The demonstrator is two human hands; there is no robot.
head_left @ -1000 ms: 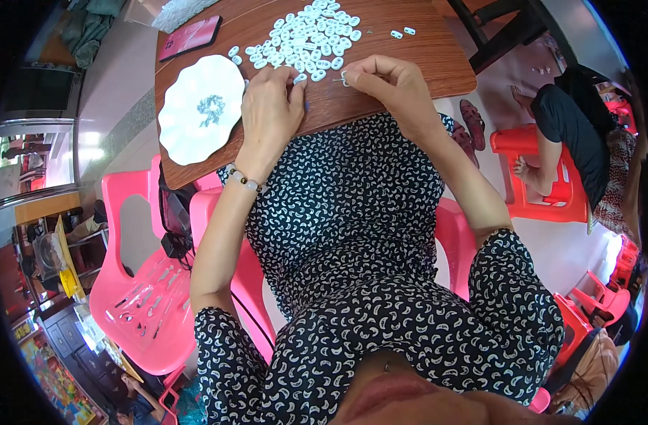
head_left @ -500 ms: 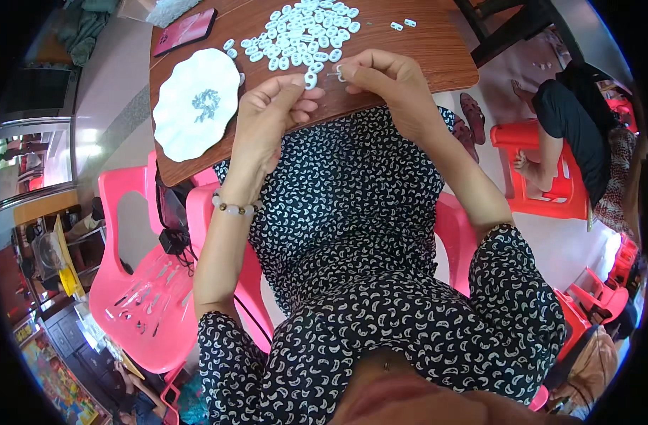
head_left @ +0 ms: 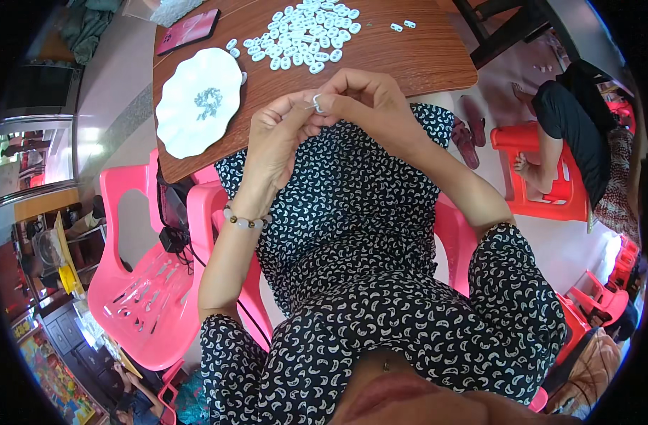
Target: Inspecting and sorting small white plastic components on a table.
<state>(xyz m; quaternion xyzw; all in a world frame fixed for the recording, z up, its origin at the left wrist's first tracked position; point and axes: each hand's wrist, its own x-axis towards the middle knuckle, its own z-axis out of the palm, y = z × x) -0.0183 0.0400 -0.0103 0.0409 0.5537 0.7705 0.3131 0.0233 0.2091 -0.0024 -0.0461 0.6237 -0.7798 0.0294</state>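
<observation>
Close together at the table's near edge, both my hands are pinched around small white plastic parts. My left hand [head_left: 278, 138] has thumb and fingers closed at a white plastic piece [head_left: 318, 104], whose outline is partly covered by fingertips. From the other side my right hand [head_left: 372, 106] grips the same spot, thumb and forefinger pressed on it. A thin pale pin-like bit sticks out toward the left fingers. Beyond the hands lies a loose pile of white two-hole oval pieces [head_left: 317, 68] on the brown wooden table [head_left: 402, 67].
Left on the table stands a white scalloped plate [head_left: 182, 127] with small grey metal bits [head_left: 208, 103]. A pink phone [head_left: 187, 32] lies behind it. Two small white pieces [head_left: 409, 24] lie at the far right. A pink chair [head_left: 143, 304] stands left; another person sits by a red stool [head_left: 508, 138].
My hands have come together and drawn nearer to me, bringing the two white pieces they held apart into contact. The left hand has moved slightly right and down.
</observation>
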